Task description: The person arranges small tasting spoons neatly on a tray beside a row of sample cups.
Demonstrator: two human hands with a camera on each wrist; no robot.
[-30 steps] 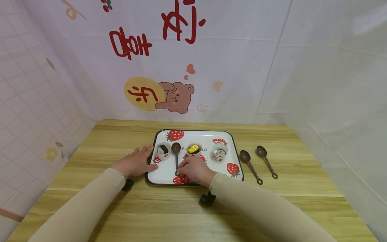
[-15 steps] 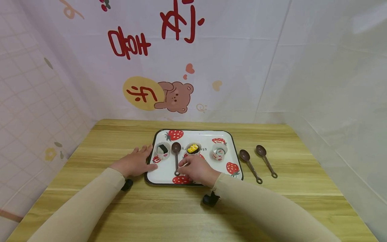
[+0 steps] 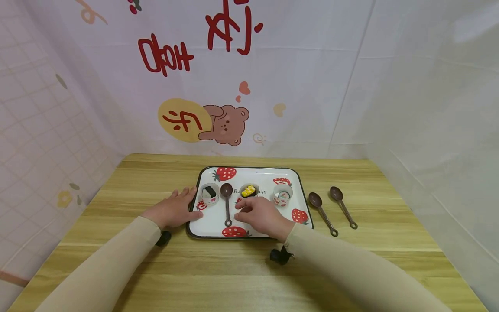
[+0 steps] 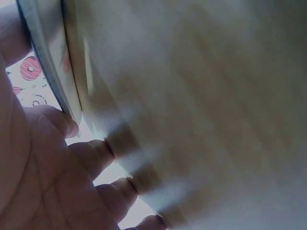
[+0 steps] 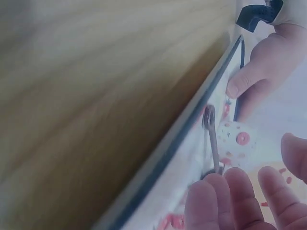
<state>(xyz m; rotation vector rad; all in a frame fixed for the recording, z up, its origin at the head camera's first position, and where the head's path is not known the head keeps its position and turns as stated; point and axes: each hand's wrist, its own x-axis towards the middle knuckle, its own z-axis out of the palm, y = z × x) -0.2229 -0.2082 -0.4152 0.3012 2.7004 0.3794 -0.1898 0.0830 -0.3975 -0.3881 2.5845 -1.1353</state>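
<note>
A dark brown spoon [image 3: 228,204] lies on the strawberry-print white tray [image 3: 262,175], its bowl toward the back and its ring end toward the front. My right hand [image 3: 262,215] hovers just right of its handle, touching nothing I can make out, fingers loosely bent and thumb apart. At the tray's left edge rests my left hand [image 3: 171,211], with the thumb over the rim; in the left wrist view the fingers [image 4: 91,160] reach along outside it. Three paper cups stand on the tray: one with a rice ball [image 3: 210,192], one with yellow-topped sushi [image 3: 248,190], one with a round roll [image 3: 283,197].
Two more brown spoons, a nearer one [image 3: 323,214] and a farther one [image 3: 344,207], lie on the wooden table [image 3: 218,277] right of the tray. A printed white cloth [image 3: 304,86] hangs behind the table and along both sides.
My right hand has let go of the spoon's handle end and drawn slightly right, its fingers parting. The spoon stays in place on the tray. My left hand has not moved.
</note>
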